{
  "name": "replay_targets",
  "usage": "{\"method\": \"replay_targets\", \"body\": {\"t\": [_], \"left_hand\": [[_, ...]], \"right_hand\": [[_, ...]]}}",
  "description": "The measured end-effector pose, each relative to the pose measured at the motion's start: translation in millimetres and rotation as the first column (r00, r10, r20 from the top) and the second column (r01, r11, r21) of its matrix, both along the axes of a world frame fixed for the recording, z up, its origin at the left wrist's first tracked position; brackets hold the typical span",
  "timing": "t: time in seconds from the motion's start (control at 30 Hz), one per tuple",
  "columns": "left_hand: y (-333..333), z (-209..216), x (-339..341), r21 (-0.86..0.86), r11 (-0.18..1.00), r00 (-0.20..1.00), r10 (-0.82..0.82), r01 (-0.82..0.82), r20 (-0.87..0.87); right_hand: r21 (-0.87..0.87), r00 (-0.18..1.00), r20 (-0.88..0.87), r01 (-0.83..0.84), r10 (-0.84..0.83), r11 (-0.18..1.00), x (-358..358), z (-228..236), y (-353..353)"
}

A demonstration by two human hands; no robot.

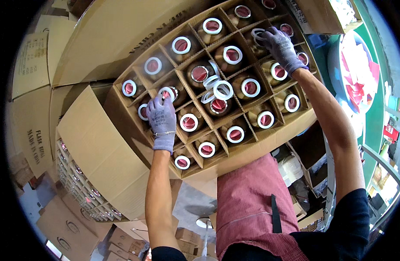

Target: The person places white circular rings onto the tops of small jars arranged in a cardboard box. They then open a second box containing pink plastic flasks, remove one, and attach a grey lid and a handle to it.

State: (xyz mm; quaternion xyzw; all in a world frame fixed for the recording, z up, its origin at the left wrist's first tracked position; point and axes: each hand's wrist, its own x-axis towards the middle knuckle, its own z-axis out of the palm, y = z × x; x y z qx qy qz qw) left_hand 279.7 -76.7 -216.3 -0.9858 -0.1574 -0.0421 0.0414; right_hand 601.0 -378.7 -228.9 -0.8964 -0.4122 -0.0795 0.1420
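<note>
An open carton point(235, 161) with cardboard dividers holds rows of round glass flask liners point(199, 74), with pinkish red showing in their mouths. White rings point(212, 26) sit around many of the necks. My left hand point(161, 118), in a purple-grey glove, has its fingertips closed on a white ring point(167, 93) over a liner's mouth at the carton's left. At the far right part, my gloved right hand point(280, 47) grips a few loose white rings point(257, 34) above a compartment. Several more loose rings point(222, 89) lie piled among the liners in the middle.
A tall carton flap point(108, 43) rises at the far left. Another open carton point(100, 152) of small silvery-mouthed items stands at the left. To the right, a light blue basin point(339, 74) holds pink and red sheets point(359, 85) on a green surface. Stacked boxes point(69, 222) stand at lower left.
</note>
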Motion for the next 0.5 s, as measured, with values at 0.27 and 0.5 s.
{"method": "replay_targets", "body": {"t": [0.27, 0.5], "left_hand": [[8, -12, 1, -0.251, 0.964, 0.988, -0.048, 0.084, 0.146], [-1, 18, 16, -0.153, 0.988, 0.983, -0.05, 0.023, -0.179]], "right_hand": [[-0.178, 0.975, -0.089, -0.216, 0.203, 0.96, 1, 1, -15], [-0.215, 0.964, -0.198, -0.218, 0.176, 0.952, -8, 13, -17]]}}
